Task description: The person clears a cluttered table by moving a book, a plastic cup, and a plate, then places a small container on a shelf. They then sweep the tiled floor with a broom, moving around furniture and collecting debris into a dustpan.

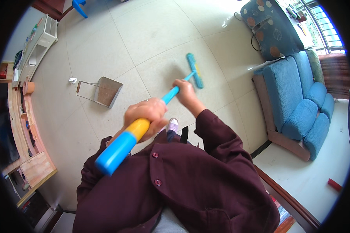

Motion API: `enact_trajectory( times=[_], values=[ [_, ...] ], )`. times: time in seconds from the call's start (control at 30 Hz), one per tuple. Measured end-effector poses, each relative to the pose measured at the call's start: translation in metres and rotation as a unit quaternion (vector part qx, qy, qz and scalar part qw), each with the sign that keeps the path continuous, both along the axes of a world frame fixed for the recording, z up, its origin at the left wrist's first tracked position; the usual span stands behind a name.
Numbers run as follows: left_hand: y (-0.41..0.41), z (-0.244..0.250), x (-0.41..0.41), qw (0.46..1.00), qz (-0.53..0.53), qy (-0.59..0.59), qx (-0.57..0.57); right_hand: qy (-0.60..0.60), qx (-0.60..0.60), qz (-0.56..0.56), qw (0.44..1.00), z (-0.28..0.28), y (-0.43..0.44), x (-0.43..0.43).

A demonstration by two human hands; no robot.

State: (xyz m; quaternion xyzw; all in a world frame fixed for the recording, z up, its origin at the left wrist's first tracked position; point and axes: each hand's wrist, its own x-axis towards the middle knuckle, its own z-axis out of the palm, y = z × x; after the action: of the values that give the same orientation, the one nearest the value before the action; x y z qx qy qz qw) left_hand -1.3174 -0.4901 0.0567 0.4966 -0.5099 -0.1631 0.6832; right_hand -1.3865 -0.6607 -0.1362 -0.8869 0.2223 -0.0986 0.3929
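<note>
Both my hands hold a long-handled broom (116, 151) that slants away from my body. My left hand (145, 115) is closed around the upper shaft, just below its blue and yellow end. Farther down the turquoise shaft, my right hand (185, 91) grips it with bent fingers. The turquoise broom head (194, 71) with yellowish bristles is low over the tiled floor (160, 35); whether it touches is unclear. To the left, a metal dustpan (108, 92) with a wire handle lies on the tiles. A crumpled white paper (73, 80) lies beyond its handle.
A sofa with blue covers (283, 90) stands on the right, beside a cloth-draped table (265, 32). Along the left are a white shelf unit (45, 36), a terracotta-coloured pot (28, 87) and a wooden cabinet (38, 169). Part of a blue plastic stool (80, 8) shows at the top.
</note>
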Motion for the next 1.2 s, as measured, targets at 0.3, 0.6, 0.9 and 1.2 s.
enact_trajectory(
  times=[0.3,0.6,0.9,1.2],
  values=[
    [0.050,-0.058,0.010,0.980,0.113,0.112,0.123,0.015,-0.034,0.135,0.990,-0.073,0.038,0.046],
    [0.057,0.022,0.020,0.993,0.060,-0.084,0.056,-0.010,0.110,0.160,0.981,0.020,0.093,0.078],
    [-0.023,0.020,0.021,0.995,-0.104,0.002,-0.013,0.001,-0.028,-0.034,0.999,0.042,-0.024,0.015],
    [-0.193,-0.040,0.024,0.976,-0.176,0.095,0.091,0.087,-0.070,-0.165,0.980,-0.016,-0.197,-0.030]
  ],
)
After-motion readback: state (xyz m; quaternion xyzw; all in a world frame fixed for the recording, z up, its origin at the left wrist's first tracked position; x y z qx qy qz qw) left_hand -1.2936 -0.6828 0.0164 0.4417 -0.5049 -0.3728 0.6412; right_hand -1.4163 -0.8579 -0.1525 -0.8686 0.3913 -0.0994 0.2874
